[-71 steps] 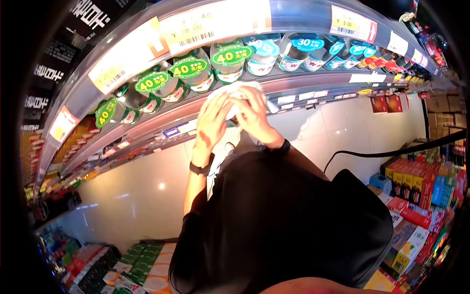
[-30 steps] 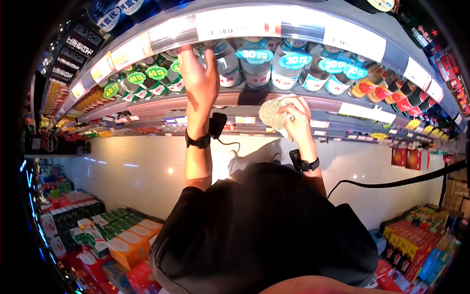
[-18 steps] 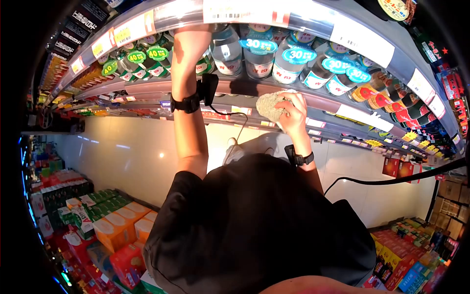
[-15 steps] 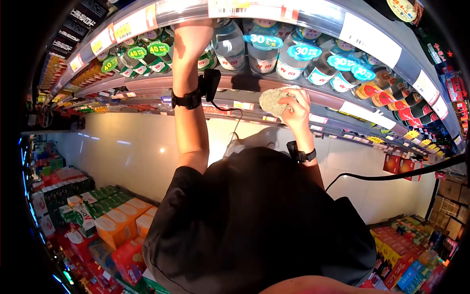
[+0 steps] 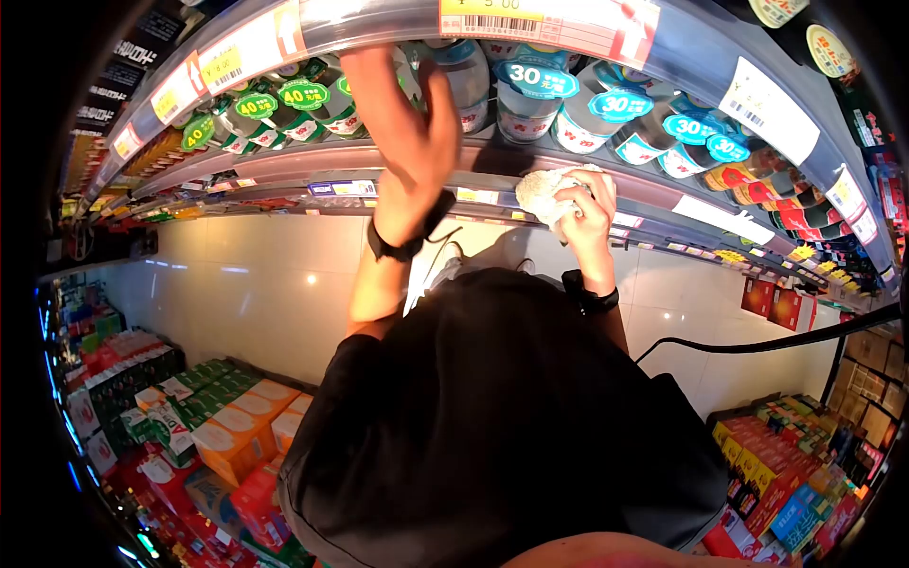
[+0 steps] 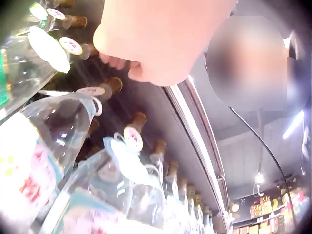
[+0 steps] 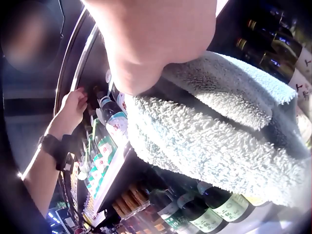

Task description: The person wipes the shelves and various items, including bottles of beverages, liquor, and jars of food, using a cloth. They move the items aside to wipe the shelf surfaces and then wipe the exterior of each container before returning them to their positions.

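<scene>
My left hand point(image 5: 407, 137) is at the front of the bottle shelf, its fingertips hidden behind the upper shelf edge and its thumb held apart. In the left wrist view, the left hand point(image 6: 161, 39) is above the necks of clear glass bottles point(image 6: 53, 131), with nothing showing in its grasp. Below the 30-yuan bottles point(image 5: 530, 95), my right hand point(image 5: 592, 208) grips a bunched terry towel point(image 5: 547, 197) in front of the lower shelf edge. Close up, the pale towel point(image 7: 209, 131) hangs folded below the right hand point(image 7: 151, 44).
The upper shelf edge point(image 5: 379, 26), with price labels, runs low over the bottles. Green-tagged bottles point(image 5: 303, 99) stand at the left, dark bottles point(image 7: 209, 209) on another shelf. A black cable point(image 5: 757, 346) crosses at the right. Stacked cartons point(image 5: 237, 435) are behind on the floor.
Both hands were together on the towel; then the left parted and reached deep under the upper shelf edge. Now it is drawn partly back, with its thumb showing. The right has kept the towel.
</scene>
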Available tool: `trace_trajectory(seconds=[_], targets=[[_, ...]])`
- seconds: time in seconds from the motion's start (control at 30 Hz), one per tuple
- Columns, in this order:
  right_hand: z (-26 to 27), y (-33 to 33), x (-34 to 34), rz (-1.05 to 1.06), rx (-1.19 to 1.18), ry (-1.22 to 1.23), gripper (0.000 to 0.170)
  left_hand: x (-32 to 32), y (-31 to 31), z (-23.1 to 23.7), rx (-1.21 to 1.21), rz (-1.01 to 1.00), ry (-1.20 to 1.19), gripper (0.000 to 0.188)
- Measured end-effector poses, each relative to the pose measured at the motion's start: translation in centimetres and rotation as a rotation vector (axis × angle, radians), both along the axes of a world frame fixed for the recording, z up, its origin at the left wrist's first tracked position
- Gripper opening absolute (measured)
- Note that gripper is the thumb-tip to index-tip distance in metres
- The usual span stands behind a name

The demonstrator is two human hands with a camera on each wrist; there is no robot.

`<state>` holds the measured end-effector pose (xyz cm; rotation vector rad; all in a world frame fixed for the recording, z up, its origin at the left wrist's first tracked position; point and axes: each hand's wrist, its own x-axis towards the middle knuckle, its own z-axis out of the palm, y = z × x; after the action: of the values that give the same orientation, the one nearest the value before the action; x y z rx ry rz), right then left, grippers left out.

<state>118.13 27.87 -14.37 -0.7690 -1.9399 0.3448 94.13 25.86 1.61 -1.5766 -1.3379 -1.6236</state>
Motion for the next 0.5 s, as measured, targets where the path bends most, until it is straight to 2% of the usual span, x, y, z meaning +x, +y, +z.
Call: trace_trajectory(seconds=[0.03,0.13,0.23,0.27,0.33,0.43,0.5], targets=[[-0.1,0.1,-0.1,0.004,0.009,0.017,0.023,0.4,-0.9,-0.4,-0.005,-0.096,0.026,0.040],[-0.4,-0.1,-0.5,-0.010,0.016,0.037,0.024,3.4,-1.4,0.6,-0.178,-0.196,0.004,0.046],[-0.5,0.1,-0.3,-0.026,0.032,0.006,0.024,4.3,0.6,2.0,-0.191,-0.184,-0.015,0.032],[-0.6,0.0,-0.3,-0.027,0.034,0.005,0.024,3.4,0.6,3.2,-0.527,-0.294,0.001,0.039],[-0.6,0.0,-0.4,-0.033,0.029,0.007,0.025,3.3,1.4,4.1,-0.674,-0.251,0.007,0.037],[-0.5,0.0,-0.4,-0.034,0.026,0.014,0.025,3.5,2.2,4.7,-0.712,-0.197,0.001,0.034],[-0.7,0.0,-0.3,-0.053,0.011,-0.006,0.018,3.6,2.4,4.7,-0.722,-0.175,-0.011,0.033]])
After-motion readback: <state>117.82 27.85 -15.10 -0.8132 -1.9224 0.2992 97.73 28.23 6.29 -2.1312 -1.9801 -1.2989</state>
